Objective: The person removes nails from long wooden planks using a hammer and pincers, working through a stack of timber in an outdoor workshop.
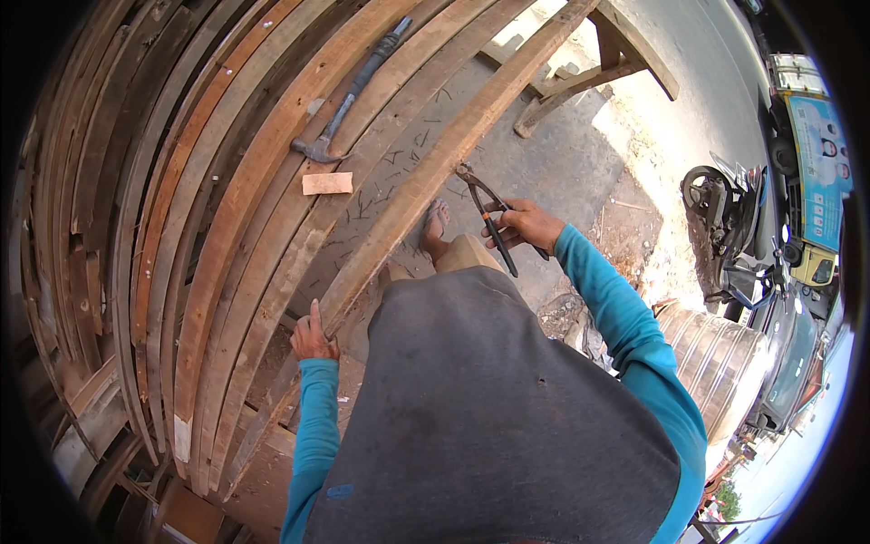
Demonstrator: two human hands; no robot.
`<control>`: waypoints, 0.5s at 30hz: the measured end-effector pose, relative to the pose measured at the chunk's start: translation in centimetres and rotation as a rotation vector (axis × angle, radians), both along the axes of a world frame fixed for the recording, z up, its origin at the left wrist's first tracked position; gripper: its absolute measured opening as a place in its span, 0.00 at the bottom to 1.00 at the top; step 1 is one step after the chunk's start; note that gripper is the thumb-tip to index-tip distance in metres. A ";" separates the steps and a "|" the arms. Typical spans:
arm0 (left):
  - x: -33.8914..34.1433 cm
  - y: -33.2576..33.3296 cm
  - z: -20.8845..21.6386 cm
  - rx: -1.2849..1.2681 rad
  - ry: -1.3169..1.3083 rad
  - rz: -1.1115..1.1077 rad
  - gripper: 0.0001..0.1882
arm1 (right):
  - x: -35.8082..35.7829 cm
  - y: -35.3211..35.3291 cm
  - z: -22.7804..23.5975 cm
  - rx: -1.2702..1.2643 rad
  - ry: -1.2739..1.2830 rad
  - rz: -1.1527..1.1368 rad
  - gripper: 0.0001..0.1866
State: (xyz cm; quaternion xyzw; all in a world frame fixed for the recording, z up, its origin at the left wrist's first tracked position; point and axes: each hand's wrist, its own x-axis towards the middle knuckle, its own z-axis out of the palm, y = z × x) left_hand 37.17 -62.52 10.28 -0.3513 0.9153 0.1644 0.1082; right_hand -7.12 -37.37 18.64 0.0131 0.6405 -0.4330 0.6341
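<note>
My right hand (524,227) is wrapped round the dark handles of a pair of pincers (483,192). Their jaws touch or nearly touch the edge of a long wooden beam (424,177), which runs from my left side up to the far right. At the beam's near end, my left hand (314,339) grips it, the index finger stretched along the wood. A claw hammer (349,98) with a dark grip lies across the beams to the left. Below its head sits a small pale wood block (327,184).
Many long beams (227,213) lie side by side on the left. A wooden trestle (609,63) stands under the beam's far end. Bent nails (396,156) litter the concrete floor near my bare foot (436,227). Motorcycles (729,204) and a truck (814,172) stand at the right.
</note>
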 end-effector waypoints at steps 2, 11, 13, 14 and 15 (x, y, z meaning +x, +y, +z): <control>-0.1 0.3 0.1 -0.003 -0.006 0.012 0.57 | -0.7 -0.2 0.4 0.014 -0.012 0.028 0.26; 0.1 1.2 0.0 -0.045 -0.001 0.018 0.58 | -3.9 0.0 1.8 -0.010 -0.083 0.103 0.28; 0.1 1.2 0.1 -0.048 -0.002 0.020 0.59 | -4.0 -0.2 1.7 0.026 -0.102 0.130 0.27; 0.2 1.2 0.1 -0.048 -0.003 0.020 0.59 | -4.1 -0.3 1.5 0.026 -0.103 0.130 0.27; 0.2 1.2 0.1 -0.050 -0.014 0.023 0.59 | -4.0 -0.3 1.3 0.022 -0.122 0.114 0.25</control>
